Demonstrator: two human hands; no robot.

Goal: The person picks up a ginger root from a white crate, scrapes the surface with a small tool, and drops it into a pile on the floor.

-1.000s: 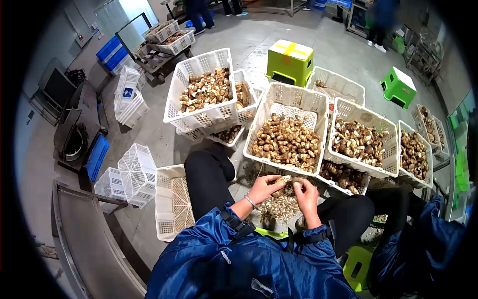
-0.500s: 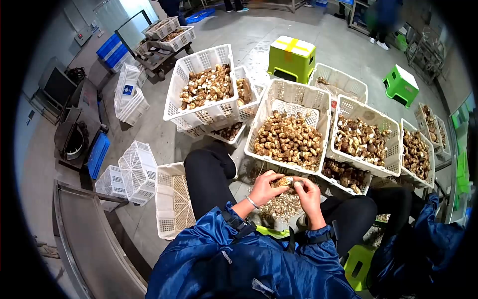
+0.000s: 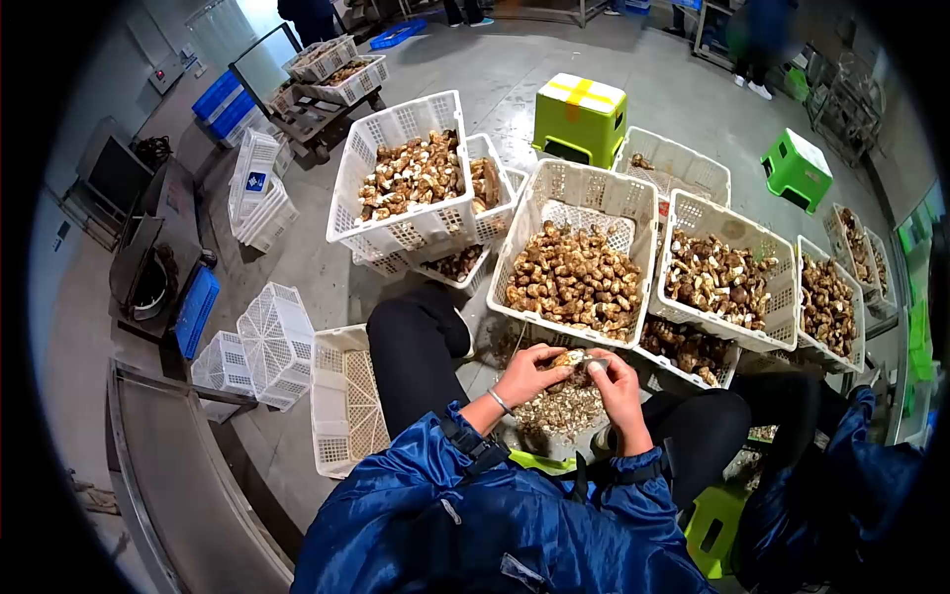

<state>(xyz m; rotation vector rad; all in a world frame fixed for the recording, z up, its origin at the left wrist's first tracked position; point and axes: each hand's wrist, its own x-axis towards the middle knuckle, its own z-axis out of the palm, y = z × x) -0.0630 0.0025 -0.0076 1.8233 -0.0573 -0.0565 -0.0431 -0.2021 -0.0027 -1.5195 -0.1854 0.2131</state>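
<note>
mushroom (image 3: pixel 572 358) is sitting between both hands, low in front of the knees, right above a trimmings pile (image 3: pixel 562 411). left hand (image 3: pixel 527 374) is gripping it, fingers curled shut around one end. right hand (image 3: pixel 618 381) is pinching the other end, fingertips closed on it. white crate (image 3: pixel 586 188), full of mushrooms, is standing just ahead.

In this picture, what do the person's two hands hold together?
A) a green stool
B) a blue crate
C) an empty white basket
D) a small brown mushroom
D: the left hand and the right hand meet on a mushroom, held above a pile of trimmings between the knees.
</note>
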